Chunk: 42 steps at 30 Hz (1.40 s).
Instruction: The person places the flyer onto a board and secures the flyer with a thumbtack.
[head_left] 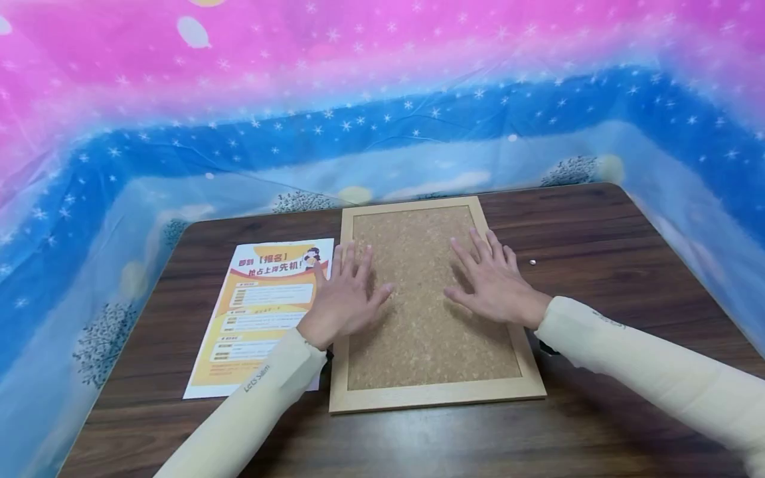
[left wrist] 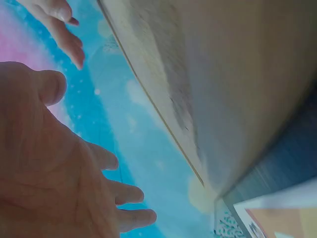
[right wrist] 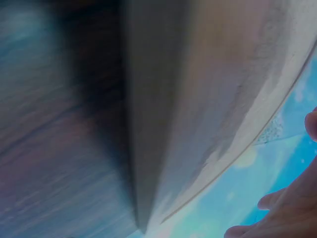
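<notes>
A cork board (head_left: 418,292) in a pale wooden frame lies on the dark wooden table, its long sides running away from me. Over its left side, my left hand (head_left: 346,295) is spread with fingers straight, partly across the frame and the sheet's edge. My right hand (head_left: 496,282) is likewise spread over the right side of the board. Neither hand holds anything. In the left wrist view the left palm (left wrist: 49,163) hovers apart from the board. The right fingers (right wrist: 272,201) also stand clear of it in the right wrist view.
Left of the board lies a printed orange and white sheet (head_left: 263,318), partly covered by the left hand and sleeve. A tiny whitish object (head_left: 532,262) rests on the table (head_left: 621,265) to the right. Behind hangs a pink and blue patterned cloth (head_left: 382,119).
</notes>
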Each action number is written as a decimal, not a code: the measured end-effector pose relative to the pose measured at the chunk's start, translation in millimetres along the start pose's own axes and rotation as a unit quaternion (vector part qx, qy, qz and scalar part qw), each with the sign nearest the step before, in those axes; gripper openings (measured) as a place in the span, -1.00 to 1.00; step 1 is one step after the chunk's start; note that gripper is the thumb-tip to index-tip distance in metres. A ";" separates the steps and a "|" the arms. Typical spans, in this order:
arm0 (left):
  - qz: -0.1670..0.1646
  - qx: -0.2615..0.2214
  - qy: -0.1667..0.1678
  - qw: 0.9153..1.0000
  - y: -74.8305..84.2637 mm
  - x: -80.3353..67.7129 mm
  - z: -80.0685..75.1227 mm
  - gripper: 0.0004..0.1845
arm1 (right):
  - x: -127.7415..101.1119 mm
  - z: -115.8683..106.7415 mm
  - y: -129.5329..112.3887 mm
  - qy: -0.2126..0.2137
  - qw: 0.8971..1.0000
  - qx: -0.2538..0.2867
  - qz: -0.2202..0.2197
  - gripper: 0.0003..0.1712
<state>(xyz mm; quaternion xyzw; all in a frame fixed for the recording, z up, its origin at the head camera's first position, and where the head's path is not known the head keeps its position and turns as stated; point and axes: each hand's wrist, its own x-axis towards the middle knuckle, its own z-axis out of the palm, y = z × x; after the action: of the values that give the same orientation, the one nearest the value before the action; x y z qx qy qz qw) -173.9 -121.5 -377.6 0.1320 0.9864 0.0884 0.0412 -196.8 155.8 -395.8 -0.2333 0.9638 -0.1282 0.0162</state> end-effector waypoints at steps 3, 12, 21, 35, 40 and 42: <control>-0.005 -0.006 -0.003 1.000 -10.2 -4.3 -1.7 -0.18 | -4.2 1.1 7.6 0.004 1.000 0.003 0.005 -0.04; -0.028 0.008 -0.006 1.000 -35.5 -9.2 -7.6 -0.18 | -10.3 1.4 31.8 0.013 1.000 -0.003 0.011 -0.06; -0.056 -0.007 -0.013 0.998 -64.7 -20.2 -8.6 -0.15 | -10.0 -8.7 45.8 0.003 0.999 0.003 0.039 -0.04; -0.159 -0.006 -0.020 0.987 -126.2 -49.7 -21.3 -0.06 | -6.6 -21.4 100.7 0.022 0.996 0.056 0.064 -0.06; -0.199 -0.010 -0.032 0.979 -152.3 -65.2 -31.8 -0.05 | -7.8 -21.7 118.4 0.015 0.996 0.053 0.071 -0.15; -0.214 -0.009 -0.043 0.976 -162.4 -71.1 -36.8 -0.06 | -9.1 -22.1 122.3 0.011 0.996 0.055 0.072 -0.25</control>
<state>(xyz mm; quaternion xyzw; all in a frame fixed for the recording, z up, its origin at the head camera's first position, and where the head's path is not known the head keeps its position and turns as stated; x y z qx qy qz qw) -150.5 -300.7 -367.4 -0.0787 0.9883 0.0811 0.1024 -245.2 270.2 -405.9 -0.1609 0.9697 -0.1816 0.0276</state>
